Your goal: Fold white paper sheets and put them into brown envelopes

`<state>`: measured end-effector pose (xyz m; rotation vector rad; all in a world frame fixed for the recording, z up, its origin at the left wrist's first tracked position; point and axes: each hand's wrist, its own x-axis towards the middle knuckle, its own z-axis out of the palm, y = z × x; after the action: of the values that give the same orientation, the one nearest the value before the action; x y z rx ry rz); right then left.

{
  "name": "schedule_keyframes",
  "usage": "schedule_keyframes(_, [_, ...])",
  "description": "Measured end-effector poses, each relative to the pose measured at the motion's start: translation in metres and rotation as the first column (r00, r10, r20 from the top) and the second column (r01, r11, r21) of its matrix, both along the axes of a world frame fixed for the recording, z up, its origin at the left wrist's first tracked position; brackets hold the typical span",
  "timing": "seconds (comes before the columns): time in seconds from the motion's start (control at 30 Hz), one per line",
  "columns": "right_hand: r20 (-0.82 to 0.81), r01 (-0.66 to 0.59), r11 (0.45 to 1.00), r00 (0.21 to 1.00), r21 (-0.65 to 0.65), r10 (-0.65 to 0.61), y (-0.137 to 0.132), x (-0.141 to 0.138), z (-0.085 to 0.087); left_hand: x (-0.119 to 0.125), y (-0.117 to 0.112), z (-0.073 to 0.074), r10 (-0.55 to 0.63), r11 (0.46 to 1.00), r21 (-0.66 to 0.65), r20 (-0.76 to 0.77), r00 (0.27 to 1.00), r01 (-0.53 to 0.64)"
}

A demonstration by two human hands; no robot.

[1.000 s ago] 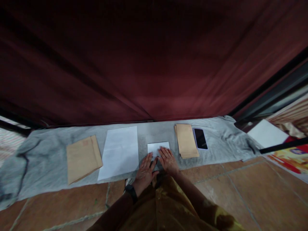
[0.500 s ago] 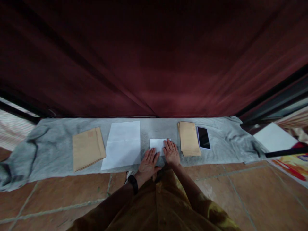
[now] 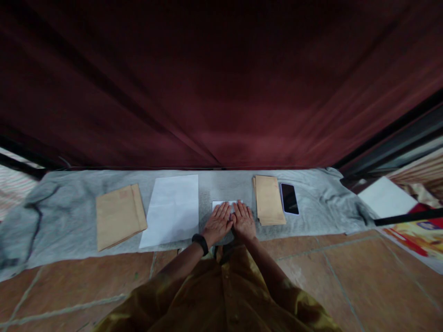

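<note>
A small folded white paper lies on a grey cloth spread on the floor. My left hand and my right hand lie flat on it side by side, fingers stretched out, covering most of it. A black band is on my left wrist. A larger white sheet lies just left of my hands. A stack of brown envelopes lies just to the right.
A second pile of brown envelopes lies at the left of the cloth. A dark phone sits beside the right stack. A dark red curtain hangs behind. White paper and coloured print lie far right. Tiled floor in front.
My left hand has moved forward onto the folded paper next to my right hand. More of the paper is covered now.
</note>
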<state>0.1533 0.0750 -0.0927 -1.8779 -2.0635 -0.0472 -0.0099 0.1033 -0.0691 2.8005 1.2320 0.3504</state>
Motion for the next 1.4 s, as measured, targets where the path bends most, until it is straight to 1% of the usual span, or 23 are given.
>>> schedule_keyframes(0.2, [0.004,0.014,1.0,1.0,0.008,-0.014,0.0,-0.001,-0.001,-0.021,-0.002,-0.007,0.066,0.998,0.01,0.006,0.998,-0.066])
schedule_keyframes(0.37, [-0.018,0.006,0.999,1.0,0.047,-0.006,0.0,-0.001,0.0,-0.034,-0.005,-0.008,0.131,0.991,0.006,-0.016,0.991,-0.131])
schedule_keyframes(0.57, [-0.007,0.009,0.999,1.0,0.037,-0.009,-0.001,-0.001,0.001,-0.041,-0.005,-0.007,0.167,0.986,0.006,-0.009,0.986,-0.167])
schedule_keyframes(0.7, [-0.005,0.012,0.999,1.0,0.033,-0.012,-0.001,-0.002,0.001,-0.04,-0.007,-0.004,0.182,0.983,0.015,0.002,0.983,-0.182])
schedule_keyframes(0.77, [-0.008,0.015,0.999,1.0,0.032,-0.015,-0.001,-0.002,0.0,-0.037,-0.013,-0.003,0.152,0.988,0.026,0.008,0.988,-0.152])
schedule_keyframes(0.87, [-0.013,0.019,0.999,1.0,0.028,-0.019,0.0,-0.002,0.0,-0.034,-0.028,-0.004,0.044,0.999,0.024,0.007,0.999,-0.044])
schedule_keyframes(0.9, [-0.013,0.018,1.0,1.0,0.023,-0.018,0.0,-0.003,0.0,-0.034,-0.034,-0.006,0.026,0.999,0.019,0.01,1.0,-0.026])
schedule_keyframes(1.0, [-0.008,0.02,1.0,1.0,-0.002,-0.02,0.0,-0.003,0.002,-0.04,-0.048,-0.012,0.026,1.0,0.008,0.021,0.999,-0.026])
schedule_keyframes(1.07, [-0.006,0.028,0.999,1.0,-0.021,-0.028,0.0,-0.003,0.004,-0.048,-0.053,-0.015,0.028,1.0,0.01,0.015,1.0,-0.028])
schedule_keyframes(1.23, [0.008,0.042,0.998,0.999,-0.043,-0.042,-0.001,-0.004,0.006,-0.066,-0.057,-0.018,0.031,0.998,0.062,0.0,1.0,-0.031])
schedule_keyframes(1.4, [0.008,0.041,0.998,0.999,-0.047,-0.041,-0.001,-0.004,0.008,-0.07,-0.058,-0.021,0.047,0.993,0.108,-0.005,0.999,-0.046])
